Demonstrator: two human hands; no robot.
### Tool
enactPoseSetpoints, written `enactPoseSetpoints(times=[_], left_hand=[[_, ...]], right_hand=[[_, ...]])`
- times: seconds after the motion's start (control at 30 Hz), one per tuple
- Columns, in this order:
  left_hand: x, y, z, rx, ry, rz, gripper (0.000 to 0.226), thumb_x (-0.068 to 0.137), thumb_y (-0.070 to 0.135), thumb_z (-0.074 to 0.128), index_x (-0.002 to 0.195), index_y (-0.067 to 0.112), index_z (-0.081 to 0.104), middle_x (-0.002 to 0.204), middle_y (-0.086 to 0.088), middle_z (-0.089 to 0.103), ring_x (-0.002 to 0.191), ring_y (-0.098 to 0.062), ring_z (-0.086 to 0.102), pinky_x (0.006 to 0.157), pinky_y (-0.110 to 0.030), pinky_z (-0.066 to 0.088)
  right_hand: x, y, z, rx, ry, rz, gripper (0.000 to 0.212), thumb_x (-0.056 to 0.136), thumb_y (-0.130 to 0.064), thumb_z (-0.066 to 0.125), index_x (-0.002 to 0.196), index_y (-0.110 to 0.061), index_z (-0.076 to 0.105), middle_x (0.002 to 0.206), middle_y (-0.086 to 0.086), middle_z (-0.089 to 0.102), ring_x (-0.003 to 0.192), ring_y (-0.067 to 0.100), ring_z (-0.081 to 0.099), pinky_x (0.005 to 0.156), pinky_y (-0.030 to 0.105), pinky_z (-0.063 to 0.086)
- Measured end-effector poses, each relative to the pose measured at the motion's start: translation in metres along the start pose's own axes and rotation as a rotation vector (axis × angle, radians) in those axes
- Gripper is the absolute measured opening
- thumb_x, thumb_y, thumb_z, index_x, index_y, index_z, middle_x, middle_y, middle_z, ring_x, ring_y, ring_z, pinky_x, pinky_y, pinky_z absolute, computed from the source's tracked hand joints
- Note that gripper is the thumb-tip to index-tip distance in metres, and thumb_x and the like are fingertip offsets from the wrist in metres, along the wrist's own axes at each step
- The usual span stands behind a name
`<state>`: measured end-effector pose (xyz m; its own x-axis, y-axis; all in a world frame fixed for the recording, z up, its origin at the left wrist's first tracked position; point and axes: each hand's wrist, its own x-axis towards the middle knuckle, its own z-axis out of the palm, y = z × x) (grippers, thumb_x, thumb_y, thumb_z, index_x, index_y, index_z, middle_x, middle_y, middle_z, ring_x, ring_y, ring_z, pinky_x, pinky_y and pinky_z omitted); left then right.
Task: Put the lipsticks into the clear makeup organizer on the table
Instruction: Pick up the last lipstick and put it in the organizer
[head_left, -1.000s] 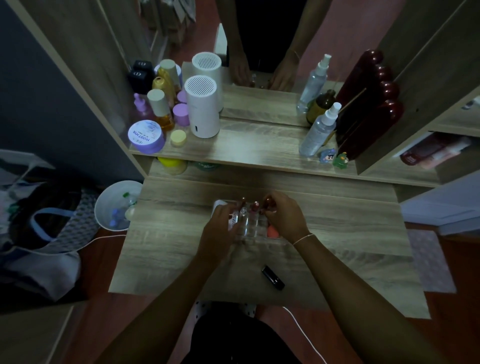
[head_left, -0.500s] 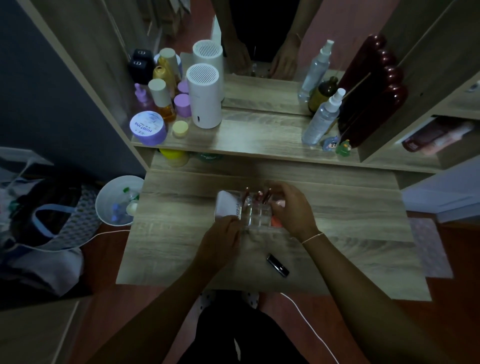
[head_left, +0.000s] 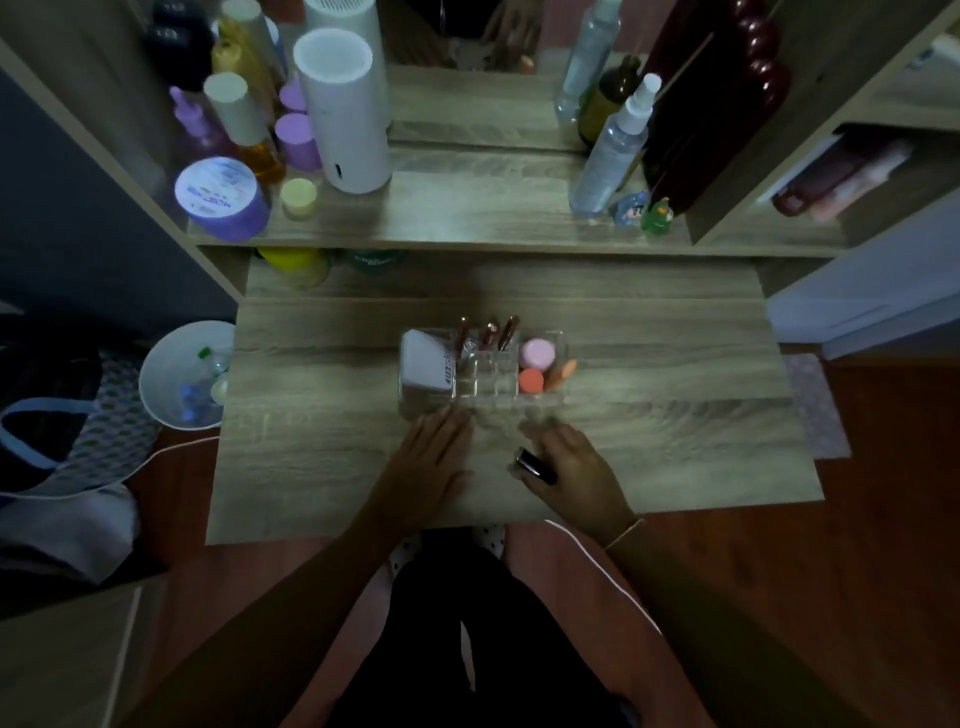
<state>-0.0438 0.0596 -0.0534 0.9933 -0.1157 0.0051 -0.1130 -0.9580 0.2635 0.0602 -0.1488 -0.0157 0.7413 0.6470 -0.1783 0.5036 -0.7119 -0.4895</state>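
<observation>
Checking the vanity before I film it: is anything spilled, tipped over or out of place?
Nothing looks spilled or tipped. One black lipstick is outside the clear makeup organizer, at the right hand; three lipsticks stand in its back slots. The left hand lies flat on the table.

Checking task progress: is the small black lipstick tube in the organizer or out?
Out. The small black lipstick tube sits at the right hand, on the near side of the clear plastic makeup organizer.

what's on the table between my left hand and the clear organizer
Nothing: in the head view the left hand has its fingertips right at the near edge of the clear organizer.
</observation>
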Motion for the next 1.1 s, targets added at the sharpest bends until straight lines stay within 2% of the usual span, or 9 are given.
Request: enactPoseSetpoints(times=[0.13,0.3,0.37,0.43,0.5,0.6,0.73,0.9,1.1], left_hand=[[-0.004,-0.003,0.011,0.003,-0.024,-0.036,0.058,0.095,0.042,0.037,0.137,0.003,0.046,0.145,-0.018,0.046,0.135,-0.037,0.042,0.109,-0.053,0.038],[-0.007,-0.006,0.024,-0.050,-0.010,-0.072,0.059,0.096,0.043,0.039,0.144,0.009,0.035,0.152,-0.013,0.037,0.142,-0.030,0.030,0.116,-0.048,0.026],[-0.008,-0.007,0.027,-0.073,-0.017,-0.084,0.059,0.096,0.044,0.037,0.146,0.011,0.031,0.154,-0.011,0.034,0.144,-0.028,0.026,0.117,-0.047,0.023],[-0.008,-0.008,0.029,-0.081,-0.018,-0.089,0.060,0.096,0.044,0.036,0.146,0.012,0.030,0.154,-0.011,0.033,0.145,-0.027,0.025,0.117,-0.047,0.023],[-0.007,-0.009,0.030,-0.085,-0.013,-0.092,0.060,0.097,0.045,0.035,0.146,0.012,0.030,0.155,-0.011,0.032,0.145,-0.027,0.024,0.118,-0.046,0.022],[-0.008,-0.009,0.031,-0.085,-0.001,-0.097,0.060,0.096,0.045,0.036,0.146,0.013,0.030,0.155,-0.011,0.032,0.145,-0.026,0.023,0.118,-0.046,0.022],[-0.008,-0.008,0.033,-0.083,0.008,-0.103,0.059,0.096,0.045,0.036,0.146,0.014,0.031,0.155,-0.009,0.032,0.146,-0.025,0.022,0.118,-0.045,0.021],[-0.009,-0.009,0.035,-0.084,-0.008,-0.113,0.059,0.096,0.047,0.034,0.146,0.015,0.031,0.156,-0.008,0.030,0.146,-0.024,0.021,0.118,-0.047,0.022],[-0.009,-0.010,0.038,-0.085,0.018,-0.111,0.059,0.096,0.047,0.035,0.146,0.016,0.030,0.156,-0.007,0.030,0.146,-0.023,0.020,0.119,-0.044,0.019]], right_hand=[[-0.006,0.003,0.010,-0.017,-0.046,0.057,0.055,0.079,-0.030,0.075,0.129,-0.017,0.056,0.127,0.011,0.059,0.126,0.028,0.051,0.097,0.032,0.046],[0.001,0.001,0.011,-0.002,-0.036,0.094,0.045,0.083,-0.021,0.069,0.127,-0.018,0.058,0.128,0.011,0.058,0.120,0.028,0.053,0.092,0.034,0.048],[0.011,-0.008,0.006,0.063,0.042,0.098,0.035,0.084,-0.024,0.069,0.118,-0.021,0.063,0.119,0.007,0.062,0.110,0.025,0.058,0.086,0.033,0.050],[0.022,-0.021,-0.001,0.132,0.159,0.093,0.022,0.083,-0.025,0.071,0.104,-0.019,0.065,0.098,0.005,0.066,0.090,0.022,0.060,0.072,0.027,0.044],[0.034,-0.034,-0.007,0.220,0.264,0.110,0.018,0.081,-0.022,0.073,0.095,-0.017,0.063,0.083,0.006,0.065,0.076,0.021,0.061,0.064,0.024,0.042],[0.051,-0.051,-0.014,0.351,0.364,0.157,0.025,0.080,-0.018,0.076,0.102,-0.015,0.065,0.089,0.006,0.071,0.078,0.018,0.066,0.072,0.029,0.053],[0.068,-0.063,-0.018,0.334,0.436,0.112,0.024,0.080,-0.007,0.073,0.103,-0.011,0.066,0.100,0.008,0.069,0.084,0.019,0.066,0.078,0.039,0.057],[0.078,-0.063,-0.015,0.248,0.339,0.069,0.022,0.081,-0.002,0.068,0.102,-0.006,0.066,0.104,0.009,0.068,0.095,0.025,0.066,0.088,0.047,0.054],[0.085,-0.066,-0.015,0.209,0.291,0.048,0.026,0.080,0.001,0.066,0.106,-0.003,0.067,0.101,0.014,0.068,0.089,0.029,0.067,0.084,0.047,0.056]])
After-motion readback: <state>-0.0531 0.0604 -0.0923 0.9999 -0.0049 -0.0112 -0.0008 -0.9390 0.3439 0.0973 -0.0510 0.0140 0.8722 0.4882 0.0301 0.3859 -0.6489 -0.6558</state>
